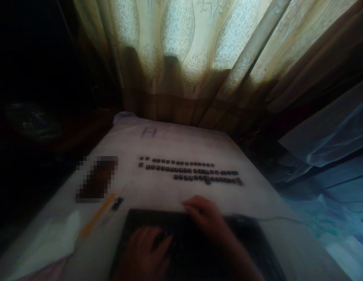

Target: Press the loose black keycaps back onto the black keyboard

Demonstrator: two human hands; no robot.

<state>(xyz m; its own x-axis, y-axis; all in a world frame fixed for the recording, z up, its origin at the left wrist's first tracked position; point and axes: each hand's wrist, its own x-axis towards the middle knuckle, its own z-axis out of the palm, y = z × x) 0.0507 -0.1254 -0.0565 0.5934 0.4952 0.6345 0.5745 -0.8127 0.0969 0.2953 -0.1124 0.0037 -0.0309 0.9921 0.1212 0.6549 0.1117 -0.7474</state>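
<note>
A black keyboard (196, 249) lies on the cloth-covered surface in front of me, running past the bottom edge. My left hand (146, 248) rests over its left part, thumb and fingers apart, with dark keyboard showing between them. Above the keyboard's back edge is my right hand (203, 212), its thumb and fingertips pressed together. Whatever it pinches, if anything, is too small and blurred to make out. Beyond the keyboard, loose black keycaps stand in three rows: a back row (183, 162), a middle row (181, 170) and a front row (196, 177).
To the left lie a long orange tool (98, 216), a small black piece (117, 203) and a pale sheet or cloth (52, 242). A pixelated dark object (98, 179) sits farther back. A cable (279, 218) runs right from the keyboard. Curtains (175, 47) hang behind.
</note>
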